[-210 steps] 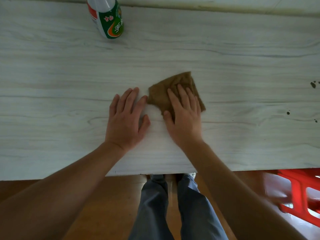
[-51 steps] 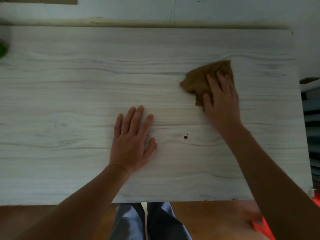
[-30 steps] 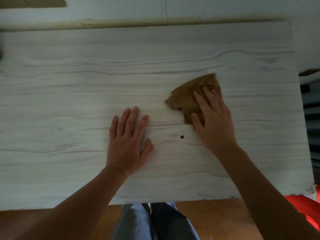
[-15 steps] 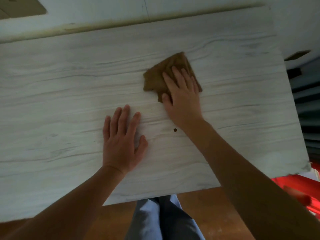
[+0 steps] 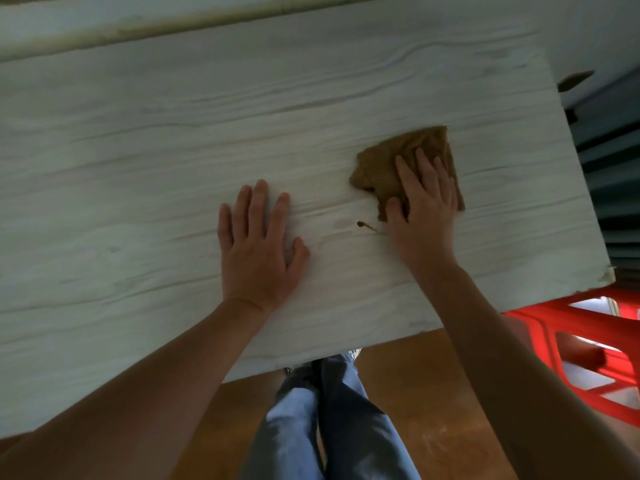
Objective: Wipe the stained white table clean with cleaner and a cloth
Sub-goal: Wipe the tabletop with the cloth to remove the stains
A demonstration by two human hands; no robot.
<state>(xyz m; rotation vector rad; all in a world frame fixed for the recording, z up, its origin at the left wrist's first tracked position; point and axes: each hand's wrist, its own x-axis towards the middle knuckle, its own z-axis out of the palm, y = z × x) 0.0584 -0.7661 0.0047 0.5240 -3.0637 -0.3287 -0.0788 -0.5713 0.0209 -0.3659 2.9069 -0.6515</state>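
Observation:
The white wood-grain table (image 5: pixel 138 168) fills most of the view. A folded brown cloth (image 5: pixel 384 171) lies on its right half. My right hand (image 5: pixel 424 206) presses flat on the cloth with straight fingers and covers its right part. A small brown stain (image 5: pixel 363 224), smeared into a short streak, sits just left of that hand's thumb. My left hand (image 5: pixel 258 244) rests flat on the bare table to the left, fingers spread, holding nothing. The cleaner bottle is out of view.
A red plastic stool (image 5: pixel 575 344) stands on the brown floor beyond the table's right front corner. My legs in blue jeans (image 5: pixel 329 420) are below the table's front edge. A pale wall runs along the far edge.
My right hand slid the cloth from the upper middle down and to the right. The round stain is now smeared into a streak. My left hand has stayed flat in place.

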